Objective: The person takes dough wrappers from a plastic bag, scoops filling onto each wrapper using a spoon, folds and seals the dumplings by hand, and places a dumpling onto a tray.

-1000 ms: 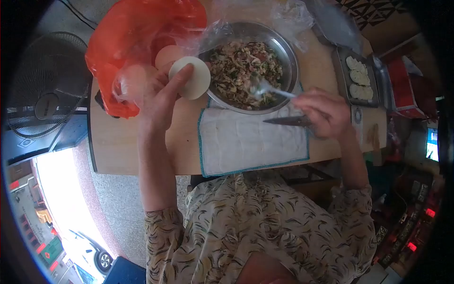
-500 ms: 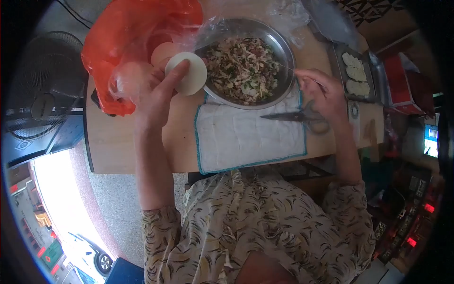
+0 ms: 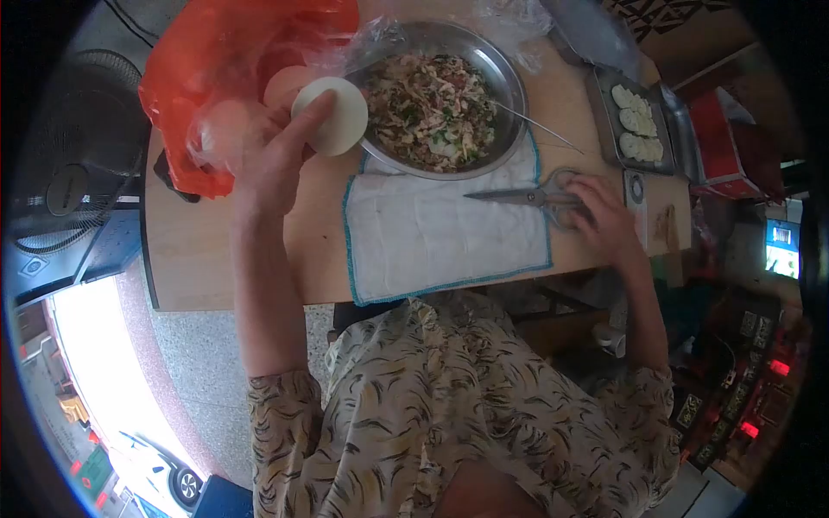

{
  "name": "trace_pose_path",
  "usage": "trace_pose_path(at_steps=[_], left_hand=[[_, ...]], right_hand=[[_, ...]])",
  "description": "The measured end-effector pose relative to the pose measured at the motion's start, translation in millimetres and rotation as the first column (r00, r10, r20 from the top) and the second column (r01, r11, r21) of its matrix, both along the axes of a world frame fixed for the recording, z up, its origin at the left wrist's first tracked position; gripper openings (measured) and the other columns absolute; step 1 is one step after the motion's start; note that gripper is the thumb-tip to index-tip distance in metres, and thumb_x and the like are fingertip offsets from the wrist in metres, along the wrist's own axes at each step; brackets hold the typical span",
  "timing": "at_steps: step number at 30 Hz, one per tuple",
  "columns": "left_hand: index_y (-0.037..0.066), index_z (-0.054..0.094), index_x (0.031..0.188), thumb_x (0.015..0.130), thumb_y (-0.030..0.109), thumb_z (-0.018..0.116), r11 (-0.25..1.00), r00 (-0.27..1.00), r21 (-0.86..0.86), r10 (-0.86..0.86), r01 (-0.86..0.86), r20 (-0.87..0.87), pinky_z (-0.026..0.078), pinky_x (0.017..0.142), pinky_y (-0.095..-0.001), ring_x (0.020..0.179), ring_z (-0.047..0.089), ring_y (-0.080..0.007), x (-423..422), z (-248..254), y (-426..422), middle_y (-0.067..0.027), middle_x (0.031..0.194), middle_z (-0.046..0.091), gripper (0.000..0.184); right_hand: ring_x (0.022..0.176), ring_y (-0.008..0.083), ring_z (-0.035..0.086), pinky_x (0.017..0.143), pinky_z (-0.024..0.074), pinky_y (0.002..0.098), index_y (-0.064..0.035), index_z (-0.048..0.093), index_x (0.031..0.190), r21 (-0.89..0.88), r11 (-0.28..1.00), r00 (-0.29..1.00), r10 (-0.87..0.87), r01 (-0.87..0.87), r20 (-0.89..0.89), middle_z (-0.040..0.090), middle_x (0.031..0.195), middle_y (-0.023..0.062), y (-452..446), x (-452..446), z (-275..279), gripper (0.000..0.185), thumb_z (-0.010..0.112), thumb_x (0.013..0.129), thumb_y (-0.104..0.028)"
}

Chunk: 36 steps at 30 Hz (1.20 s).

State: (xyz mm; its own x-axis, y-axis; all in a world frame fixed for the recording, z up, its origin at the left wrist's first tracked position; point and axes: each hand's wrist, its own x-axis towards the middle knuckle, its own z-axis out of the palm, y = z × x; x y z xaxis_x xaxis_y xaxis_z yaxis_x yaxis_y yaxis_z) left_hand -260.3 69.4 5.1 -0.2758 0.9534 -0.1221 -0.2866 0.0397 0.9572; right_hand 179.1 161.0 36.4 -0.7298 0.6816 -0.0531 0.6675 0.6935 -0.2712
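Observation:
My left hand (image 3: 275, 164) pinches a round white dumpling wrapper (image 3: 344, 121), thumb on top, at the left rim of the bowl. The steel bowl (image 3: 511, 82) holds chopped filling (image 3: 436, 112) with green bits. Out over its right rim sticks a thin metal handle (image 3: 553, 135), with its other end in the filling. On the right, my right hand (image 3: 604, 220) has its fingers bent around the handles of grey scissors (image 3: 518, 197). The blades lie over a white cloth (image 3: 440, 237) with teal edging, pointing left.
A red plastic bag (image 3: 177, 95) and more pale rounds (image 3: 285, 85) are behind my left hand. At the right stands a dark tray (image 3: 606, 121) with folded dumplings (image 3: 639, 125). Clear plastic (image 3: 518, 22) lies behind the bowl. A fan (image 3: 73, 173) stands beyond the table's left edge.
My right hand has let go of the thin metal handle and moved down to the scissors' handles. The left hand still holds the wrapper. The whole view has shifted slightly.

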Motion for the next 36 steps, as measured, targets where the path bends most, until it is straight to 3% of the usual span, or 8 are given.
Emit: trace_pose_path(at_steps=[5, 8, 14, 20, 23, 26, 29, 36], left_hand=[[-0.005, 0.066, 0.117, 0.095, 0.030, 0.070, 1.000, 1.000, -0.005, 0.006, -0.006, 0.012, 0.053, 0.087, -0.0281, 0.098, 0.067, -0.0145, -3, -1, 1, -0.0098, 0.107, 0.071, 0.042], [-0.006, 0.067, 0.116, 0.094, 0.031, 0.070, 0.999, 1.000, 0.029, 0.017, -0.018, 0.022, 0.053, 0.089, -0.0284, 0.099, 0.067, -0.0154, -2, -5, 2, -0.0110, 0.108, 0.071, 0.043], [-0.003, 0.068, 0.118, 0.094, 0.031, 0.070, 0.998, 0.998, -0.005, 0.067, -0.067, -0.004, 0.053, 0.090, -0.0303, 0.099, 0.067, -0.0154, 0, -5, 2, -0.0093, 0.108, 0.071, 0.042], [0.001, 0.069, 0.118, 0.095, 0.031, 0.069, 0.999, 0.999, 0.024, 0.036, -0.036, 0.014, 0.052, 0.088, -0.0298, 0.097, 0.067, -0.0135, 1, -5, 3, -0.0069, 0.106, 0.072, 0.038], [0.000, 0.068, 0.119, 0.094, 0.033, 0.069, 0.999, 0.998, 0.010, 0.039, -0.038, -0.050, 0.052, 0.086, -0.0293, 0.095, 0.066, -0.0128, 1, -4, 2, -0.0067, 0.105, 0.072, 0.041], [0.000, 0.068, 0.119, 0.094, 0.034, 0.069, 0.999, 0.999, 0.033, 0.039, -0.039, -0.018, 0.051, 0.085, -0.0283, 0.095, 0.066, -0.0129, 4, -1, 0, -0.0069, 0.105, 0.072, 0.043], [0.000, 0.069, 0.119, 0.093, 0.034, 0.069, 0.996, 0.991, 0.012, 0.085, -0.084, -0.099, 0.050, 0.086, -0.0277, 0.095, 0.066, -0.0129, 7, 2, -1, -0.0069, 0.105, 0.072, 0.043], [0.001, 0.069, 0.120, 0.093, 0.032, 0.068, 0.998, 0.991, -0.003, 0.065, -0.065, -0.114, 0.050, 0.090, -0.0289, 0.098, 0.066, -0.0135, 6, 4, -2, -0.0078, 0.106, 0.073, 0.041]], right_hand=[[0.116, 0.0360, 0.059, 0.098, 0.0500, 0.0427, -0.0092, 0.056, 0.134, -0.118, 0.993, 0.999, 0.009, -0.013, -0.034, 0.059, 0.125, 0.0157, 1, -8, 5, 0.056, 0.067, 0.080, 0.002], [0.109, 0.0317, 0.065, 0.093, 0.0536, 0.0407, -0.0085, 0.054, 0.138, -0.210, 0.978, 0.999, -0.001, -0.007, -0.037, 0.062, 0.121, 0.0148, -7, -4, 12, 0.060, 0.067, 0.081, 0.002], [0.098, 0.0118, 0.065, 0.086, 0.0545, 0.0301, -0.0067, 0.054, 0.140, -0.552, 0.809, 0.937, -0.322, 0.200, -0.133, 0.064, 0.119, 0.0121, -31, 18, 53, 0.064, 0.071, 0.078, 0.001], [0.095, 0.0128, 0.063, 0.084, 0.0518, 0.0293, -0.0058, 0.054, 0.137, -0.297, 0.937, 0.983, -0.171, 0.184, 0.070, 0.065, 0.106, 0.0122, -42, -42, 110, 0.063, 0.075, 0.078, -0.001], [0.090, 0.0201, 0.064, 0.079, 0.0509, 0.0339, -0.0067, 0.056, 0.134, -0.179, 0.984, 1.000, 0.011, -0.015, -0.025, 0.063, 0.098, 0.0127, -26, -65, 111, 0.057, 0.073, 0.080, -0.002], [0.086, 0.0283, 0.064, 0.076, 0.0497, 0.0403, -0.0073, 0.057, 0.130, -0.272, 0.954, 0.970, -0.058, 0.123, 0.235, 0.062, 0.095, 0.0144, -17, -93, 127, 0.050, 0.070, 0.082, -0.004], [0.084, 0.0296, 0.063, 0.075, 0.0493, 0.0427, -0.0071, 0.058, 0.125, -0.218, 0.967, 0.935, -0.045, 0.129, 0.353, 0.061, 0.091, 0.0145, -14, -113, 130, 0.044, 0.071, 0.083, -0.007], [0.082, 0.0284, 0.064, 0.074, 0.0494, 0.0428, -0.0074, 0.059, 0.123, -0.280, 0.954, 0.923, 0.011, 0.106, 0.385, 0.061, 0.088, 0.0141, -8, -128, 126, 0.043, 0.072, 0.083, -0.010]])
